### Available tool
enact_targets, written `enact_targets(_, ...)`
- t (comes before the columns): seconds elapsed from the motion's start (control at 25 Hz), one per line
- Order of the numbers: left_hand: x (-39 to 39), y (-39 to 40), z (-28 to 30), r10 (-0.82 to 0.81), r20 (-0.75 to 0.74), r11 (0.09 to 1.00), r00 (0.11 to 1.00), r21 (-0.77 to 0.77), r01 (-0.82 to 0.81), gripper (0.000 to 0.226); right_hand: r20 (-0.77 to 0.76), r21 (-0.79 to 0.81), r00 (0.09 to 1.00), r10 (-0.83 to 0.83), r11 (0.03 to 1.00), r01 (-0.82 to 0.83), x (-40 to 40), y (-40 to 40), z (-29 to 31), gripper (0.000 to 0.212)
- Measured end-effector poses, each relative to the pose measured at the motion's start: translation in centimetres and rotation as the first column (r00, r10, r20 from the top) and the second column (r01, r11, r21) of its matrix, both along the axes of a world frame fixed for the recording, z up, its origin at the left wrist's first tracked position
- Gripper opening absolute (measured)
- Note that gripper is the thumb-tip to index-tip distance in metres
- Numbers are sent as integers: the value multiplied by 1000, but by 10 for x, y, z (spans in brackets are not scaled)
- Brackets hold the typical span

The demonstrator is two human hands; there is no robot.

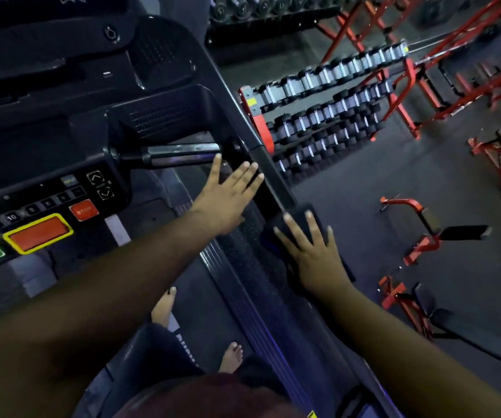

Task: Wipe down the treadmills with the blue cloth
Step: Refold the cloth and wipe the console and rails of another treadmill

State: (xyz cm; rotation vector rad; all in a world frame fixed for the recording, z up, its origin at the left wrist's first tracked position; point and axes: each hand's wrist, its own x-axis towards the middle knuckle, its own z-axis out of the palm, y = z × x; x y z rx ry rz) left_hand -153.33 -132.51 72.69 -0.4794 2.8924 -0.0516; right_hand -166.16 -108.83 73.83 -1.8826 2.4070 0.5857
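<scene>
fingers (309,227) of right hand (312,254) flat on blue cloth (273,233), treadmill rail (270,182) edge.

A: Where does the cloth (288,233) lie?
B: On the side rail (269,179) of the treadmill (158,116), under the right hand (311,251), whose fingers are spread flat on it. The left hand (225,196) is at its ten o'clock, fingers straight, just beside the rail.
A: And the console (41,206)?
B: At nine o'clock from the left hand. The grip bar (171,155) runs at that hand's eleven o'clock.
A: Beyond the rail?
B: The dumbbell rack (324,110), at one o'clock from the right hand. Two bare feet (231,357) stand on the belt (201,312) at six o'clock.
</scene>
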Motion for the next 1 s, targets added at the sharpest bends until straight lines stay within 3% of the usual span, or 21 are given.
enact_targets(0.16,-7,37,8,132,-38,989,991,72,-129,97,112,-39,990,-87,995,92,-1,-38,2,83)
enact_targets(0.4,1,149,11,167,2,975,986,149,-166,91,348,-153,936,-51,982,110,-11,129,8,83)
enact_targets(0.56,6,198,14,304,9,933,953,200,-300,85,471,-127,873,-129,969,212,-23,83,13,83)
enact_targets(0.68,11,210,18,364,6,903,931,243,-355,88,372,-154,919,-134,967,204,-12,105,10,87)
enact_targets(0.84,10,218,16,271,-21,939,962,227,-259,89,275,-108,956,-104,984,138,-3,208,6,91)
enact_targets(1.0,1,221,6,257,-65,939,964,251,-234,87,98,-25,991,-88,996,91,6,149,-1,87)
